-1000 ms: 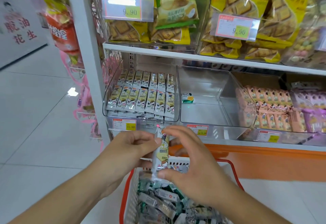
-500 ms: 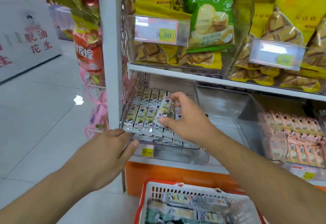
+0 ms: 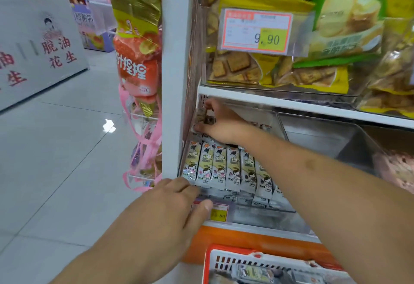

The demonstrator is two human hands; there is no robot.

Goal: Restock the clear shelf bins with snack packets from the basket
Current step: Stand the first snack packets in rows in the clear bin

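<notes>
Right hand (image 3: 220, 122) deep in the back left corner of the clear bin (image 3: 289, 207), thumb and fingers curled round a blurred snack packet (image 3: 202, 115) and pinching it just under the white shelf edge (image 3: 291, 102). Left hand (image 3: 165, 207) low and nearer, well apart from the right, fingers straight and loosely spread, fingertips (image 3: 190, 188) touching the bin's front left corner, thumb lying over the small price tag (image 3: 218, 211). Between the two hands, a neat row of cartoon-printed packets (image 3: 226, 167) standing side by side in the bin, more packets tucked beneath them at the front. Just right of the right forearm, a second clear bin (image 3: 324, 136), and beyond it pink packets (image 3: 394, 169) at the frame edge. Below the left hand, an orange base strip (image 3: 235, 239), then the red-rimmed white basket (image 3: 224, 261) with blurred packets inside. Above the right hand, yellow and green biscuit bags (image 3: 336, 26) behind a 9.90 tag (image 3: 257, 30). Left of both hands, the white upright post (image 3: 174, 71), hanging strawberry sweets (image 3: 136, 64), pale floor tiles (image 3: 56, 149).
</notes>
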